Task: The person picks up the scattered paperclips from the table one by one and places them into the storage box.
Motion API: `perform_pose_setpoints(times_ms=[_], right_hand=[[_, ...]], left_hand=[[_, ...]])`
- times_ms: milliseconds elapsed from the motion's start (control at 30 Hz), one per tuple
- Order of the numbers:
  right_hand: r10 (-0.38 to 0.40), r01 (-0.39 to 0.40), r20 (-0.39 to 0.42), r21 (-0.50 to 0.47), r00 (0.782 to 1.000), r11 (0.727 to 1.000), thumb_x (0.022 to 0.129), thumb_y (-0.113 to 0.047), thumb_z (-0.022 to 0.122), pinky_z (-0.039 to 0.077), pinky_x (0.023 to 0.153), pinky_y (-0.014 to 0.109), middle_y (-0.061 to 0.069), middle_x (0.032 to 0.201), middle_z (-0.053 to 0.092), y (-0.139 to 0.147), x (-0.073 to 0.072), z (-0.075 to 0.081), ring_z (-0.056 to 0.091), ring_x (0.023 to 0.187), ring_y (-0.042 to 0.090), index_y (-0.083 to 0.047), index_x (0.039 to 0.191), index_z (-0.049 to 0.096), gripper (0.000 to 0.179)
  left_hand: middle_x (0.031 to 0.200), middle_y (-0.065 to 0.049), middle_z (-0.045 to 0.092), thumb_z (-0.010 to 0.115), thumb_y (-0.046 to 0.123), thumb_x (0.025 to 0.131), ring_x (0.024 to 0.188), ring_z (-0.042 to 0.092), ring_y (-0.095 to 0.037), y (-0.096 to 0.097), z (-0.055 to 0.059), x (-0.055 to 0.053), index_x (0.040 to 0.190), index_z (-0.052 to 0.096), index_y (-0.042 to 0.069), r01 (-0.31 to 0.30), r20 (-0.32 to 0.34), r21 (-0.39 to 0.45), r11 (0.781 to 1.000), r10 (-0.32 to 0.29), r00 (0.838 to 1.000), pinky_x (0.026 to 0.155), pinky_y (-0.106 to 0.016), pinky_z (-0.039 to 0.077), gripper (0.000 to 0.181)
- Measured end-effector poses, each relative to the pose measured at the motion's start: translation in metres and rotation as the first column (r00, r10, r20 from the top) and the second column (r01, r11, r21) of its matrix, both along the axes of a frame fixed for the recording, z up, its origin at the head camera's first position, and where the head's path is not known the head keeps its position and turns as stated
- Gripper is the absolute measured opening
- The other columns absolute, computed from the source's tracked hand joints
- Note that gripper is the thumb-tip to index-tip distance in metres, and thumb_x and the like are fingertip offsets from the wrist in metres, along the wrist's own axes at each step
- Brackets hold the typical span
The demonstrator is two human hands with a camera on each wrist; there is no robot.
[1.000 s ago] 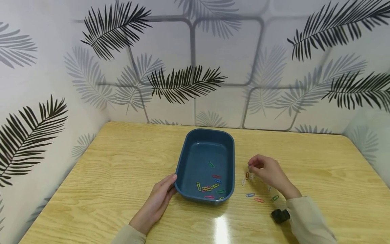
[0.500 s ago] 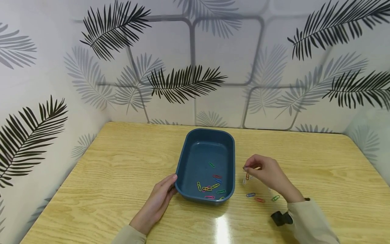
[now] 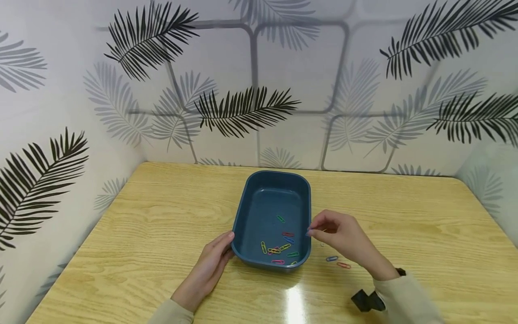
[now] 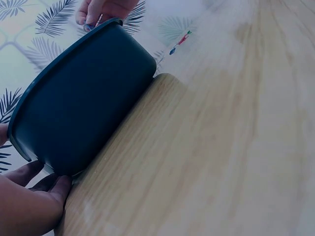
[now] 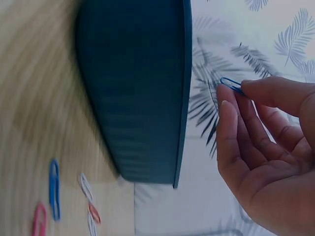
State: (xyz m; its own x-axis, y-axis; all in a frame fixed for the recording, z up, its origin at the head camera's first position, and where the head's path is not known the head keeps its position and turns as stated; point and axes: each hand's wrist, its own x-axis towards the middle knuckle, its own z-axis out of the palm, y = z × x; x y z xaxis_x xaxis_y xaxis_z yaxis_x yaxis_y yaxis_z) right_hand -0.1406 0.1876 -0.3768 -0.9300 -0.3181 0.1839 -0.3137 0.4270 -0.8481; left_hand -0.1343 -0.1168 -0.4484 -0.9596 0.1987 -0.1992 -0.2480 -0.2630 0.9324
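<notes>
My right hand (image 3: 344, 234) pinches a blue paper clip (image 5: 231, 84) between thumb and fingertips. It is just above the right rim of a dark blue plastic tub (image 3: 259, 198). At the tub's near left corner, my left hand (image 3: 212, 258) holds on, with the thumb at the rim and the fingers (image 4: 27, 172) against the outer wall low down. Inside the tub lie several coloured paper clips, among them a green clip (image 3: 281, 218), a red clip (image 3: 288, 234) and a yellow clip (image 3: 264, 247).
On the wooden table (image 3: 170, 202), right of the tub, lie another blue clip (image 3: 332, 258) and a pinkish-red clip (image 3: 344, 265). White clips and an orange-red clip (image 5: 95, 214) show in the right wrist view. A leaf-patterned wall (image 3: 291, 135) borders the table's back.
My right hand has moved left from the clips on the table to the tub's right rim, carrying the blue paper clip. The left hand and the tub have stayed in place.
</notes>
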Motion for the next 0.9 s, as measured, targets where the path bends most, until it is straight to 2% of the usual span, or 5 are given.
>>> perform_pose_setpoints(times_ms=[167, 400, 900], right_hand=[[0.074, -0.065, 0.086, -0.1, 0.994, 0.993, 0.088, -0.004, 0.07, 0.055, 0.07, 0.028, 0.007, 0.089, 0.067, -0.013, 0.005, -0.002, 0.064, 0.079, 0.017, -0.001, 0.091, 0.068, 0.005], [0.166, -0.117, 0.183, -0.253, 0.969, 0.96, 0.088, -0.007, 0.07, 0.055, 0.072, 0.032, 0.016, 0.098, 0.067, -0.024, 0.012, -0.001, 0.066, 0.085, 0.023, 0.004, 0.095, 0.066, 0.013], [0.148, -0.101, 0.19, -0.234, 0.971, 0.967, 0.088, -0.006, 0.07, 0.055, 0.071, 0.031, 0.019, 0.095, 0.066, -0.027, 0.013, -0.003, 0.066, 0.084, 0.023, 0.005, 0.096, 0.066, 0.014]], left_hand=[[0.142, -0.021, 0.043, 0.055, 0.032, 0.099, 0.126, 0.045, -0.023, 0.0, 0.0, 0.001, 0.14, 0.041, -0.01, -0.003, 0.0, -0.001, 1.0, 0.003, 1.0, 0.101, -0.028, 0.04, 0.06], [0.139, -0.021, 0.045, 0.054, 0.03, 0.1, 0.123, 0.047, -0.022, 0.0, 0.0, 0.0, 0.139, 0.043, -0.01, -0.015, 0.0, 0.003, 1.0, 0.015, 1.0, 0.098, -0.027, 0.042, 0.056], [0.142, -0.022, 0.042, 0.054, 0.031, 0.1, 0.128, 0.043, -0.024, 0.0, 0.0, 0.0, 0.14, 0.041, -0.009, -0.002, 0.002, 0.001, 1.0, 0.002, 1.0, 0.101, -0.028, 0.04, 0.058]])
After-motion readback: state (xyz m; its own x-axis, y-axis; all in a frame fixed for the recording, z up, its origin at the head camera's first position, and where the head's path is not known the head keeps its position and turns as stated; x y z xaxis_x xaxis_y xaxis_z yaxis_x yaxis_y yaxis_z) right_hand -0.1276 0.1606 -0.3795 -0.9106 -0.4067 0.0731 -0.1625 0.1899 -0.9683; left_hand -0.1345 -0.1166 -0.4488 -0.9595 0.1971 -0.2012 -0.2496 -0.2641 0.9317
